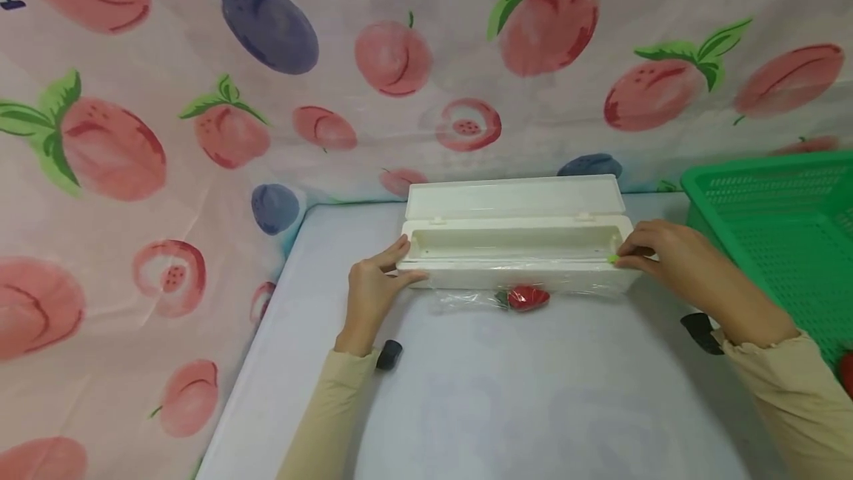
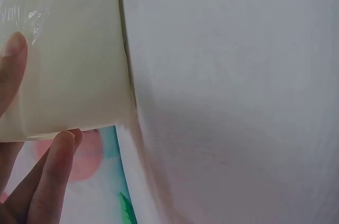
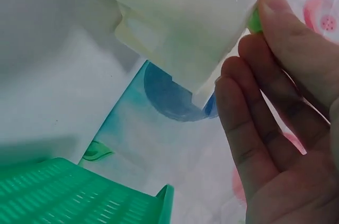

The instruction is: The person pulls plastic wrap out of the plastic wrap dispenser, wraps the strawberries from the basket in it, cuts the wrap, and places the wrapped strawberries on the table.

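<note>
A long white plastic-wrap dispenser [image 1: 520, 272] lies on the table with its lid [image 1: 513, 198] raised. My left hand [image 1: 375, 284] grips its left end, thumb at the front and fingers at the end wall, as the left wrist view also shows. At the right end, my right hand [image 1: 656, 250] pinches a small green slide cutter [image 3: 255, 21] between thumb and forefinger. Clear plastic film [image 1: 466, 300] hangs over the dispenser's front edge onto the table. A red strawberry [image 1: 528, 298] with a green leafy top lies under or within that film, just in front of the dispenser.
To the right stands a green plastic basket [image 1: 786, 243], close to my right forearm. Something red [image 1: 846, 372] shows at the right edge of the head view. Behind the white table [image 1: 506, 391] and to its left hangs a fruit-print cloth [image 1: 400, 124].
</note>
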`<action>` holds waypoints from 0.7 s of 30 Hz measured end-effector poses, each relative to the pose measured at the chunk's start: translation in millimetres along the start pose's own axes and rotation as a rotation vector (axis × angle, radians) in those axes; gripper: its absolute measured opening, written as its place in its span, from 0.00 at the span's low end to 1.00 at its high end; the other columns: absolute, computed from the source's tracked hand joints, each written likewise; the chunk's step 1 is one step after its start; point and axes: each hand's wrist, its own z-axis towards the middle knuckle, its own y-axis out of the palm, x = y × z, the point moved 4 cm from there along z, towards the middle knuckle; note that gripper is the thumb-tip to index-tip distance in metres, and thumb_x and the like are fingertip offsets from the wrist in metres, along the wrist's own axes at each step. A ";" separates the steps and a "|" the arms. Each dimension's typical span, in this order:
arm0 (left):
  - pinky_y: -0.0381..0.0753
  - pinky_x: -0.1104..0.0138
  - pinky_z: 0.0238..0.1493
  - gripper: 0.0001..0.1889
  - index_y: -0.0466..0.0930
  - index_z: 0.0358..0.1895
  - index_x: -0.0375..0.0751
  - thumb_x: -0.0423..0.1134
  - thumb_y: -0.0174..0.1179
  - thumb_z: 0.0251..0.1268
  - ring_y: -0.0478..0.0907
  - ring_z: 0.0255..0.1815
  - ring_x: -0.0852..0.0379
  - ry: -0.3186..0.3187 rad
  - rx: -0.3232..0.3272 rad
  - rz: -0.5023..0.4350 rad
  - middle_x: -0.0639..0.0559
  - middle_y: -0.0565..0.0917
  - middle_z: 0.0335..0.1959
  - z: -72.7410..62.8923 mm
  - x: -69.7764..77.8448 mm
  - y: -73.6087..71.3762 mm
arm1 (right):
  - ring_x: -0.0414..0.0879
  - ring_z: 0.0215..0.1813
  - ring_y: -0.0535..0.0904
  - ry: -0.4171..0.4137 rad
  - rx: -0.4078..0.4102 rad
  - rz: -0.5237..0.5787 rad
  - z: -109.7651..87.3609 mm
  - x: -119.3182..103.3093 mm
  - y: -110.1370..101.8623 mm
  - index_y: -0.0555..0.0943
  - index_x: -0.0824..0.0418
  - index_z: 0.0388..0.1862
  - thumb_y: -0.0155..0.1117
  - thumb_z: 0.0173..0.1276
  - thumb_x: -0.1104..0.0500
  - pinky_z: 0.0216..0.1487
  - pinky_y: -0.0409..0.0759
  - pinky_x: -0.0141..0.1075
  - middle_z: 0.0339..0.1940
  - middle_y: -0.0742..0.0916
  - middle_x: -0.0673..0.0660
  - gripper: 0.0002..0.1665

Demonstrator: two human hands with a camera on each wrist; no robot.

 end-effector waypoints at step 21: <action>0.86 0.70 0.39 0.33 0.82 0.56 0.40 0.43 0.79 0.40 0.85 0.51 0.54 -0.001 -0.006 0.013 0.54 0.84 0.57 -0.4 1.0 0.2 | 0.41 0.29 0.82 -0.004 0.091 0.017 -10.9 14.8 -3.2 0.85 0.57 0.27 0.80 0.43 0.69 0.31 0.74 0.19 0.28 0.85 0.46 0.14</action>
